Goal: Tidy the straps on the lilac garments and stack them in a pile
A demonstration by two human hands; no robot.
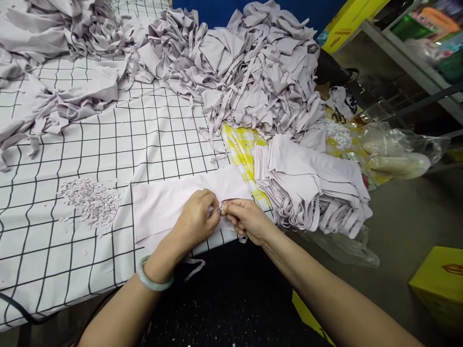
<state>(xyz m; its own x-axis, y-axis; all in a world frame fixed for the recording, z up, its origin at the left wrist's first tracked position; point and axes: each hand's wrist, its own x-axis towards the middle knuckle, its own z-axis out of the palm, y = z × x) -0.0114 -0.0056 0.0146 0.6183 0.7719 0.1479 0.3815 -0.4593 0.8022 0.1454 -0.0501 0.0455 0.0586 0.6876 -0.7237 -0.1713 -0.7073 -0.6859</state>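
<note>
Two forearms (307, 274), two hands (197, 218) pinching one small piece (221, 206).

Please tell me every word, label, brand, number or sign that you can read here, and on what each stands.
No text can be read with certainty.
Upper-right yellow box: a dark reddish mark, too blurred to read.
Lower-right yellow box: a similar mark near the picture's edge, unreadable.
Yellow-and-white sheet: small printed marks, too small to read.

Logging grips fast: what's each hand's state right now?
Left hand: closed, pinching a small pale piece.
Right hand: closed, pinching the same small pale piece.
</note>
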